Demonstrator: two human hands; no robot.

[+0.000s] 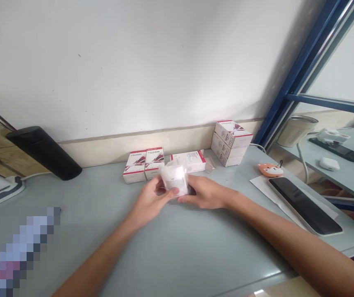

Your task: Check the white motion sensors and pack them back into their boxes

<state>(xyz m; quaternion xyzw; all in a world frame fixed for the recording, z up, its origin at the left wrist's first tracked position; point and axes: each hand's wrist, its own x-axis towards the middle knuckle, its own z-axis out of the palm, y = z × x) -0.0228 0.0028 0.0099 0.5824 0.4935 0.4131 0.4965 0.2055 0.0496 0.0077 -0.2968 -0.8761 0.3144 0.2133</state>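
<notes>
Between my two hands, just above the table, is a white device in a clear plastic bag (175,178); its exact kind I cannot make out. My left hand (152,197) grips it from the left, thumb across its front. From the right, my right hand (206,192) closes around its other side, the thumb low near the bottom. Right behind it lies a white and red carton (192,160) with its flap end open to the right. Two more cartons, the left one (134,166) and its neighbour (154,161), rest side by side behind my left hand.
A stack of similar cartons (230,142) stands against the wall at right. Further right are an orange animal-faced case (270,169) and a phone (305,205) on white paper (259,183). A black cylinder (47,152) leans at left. A blue-framed window (288,93) borders the table.
</notes>
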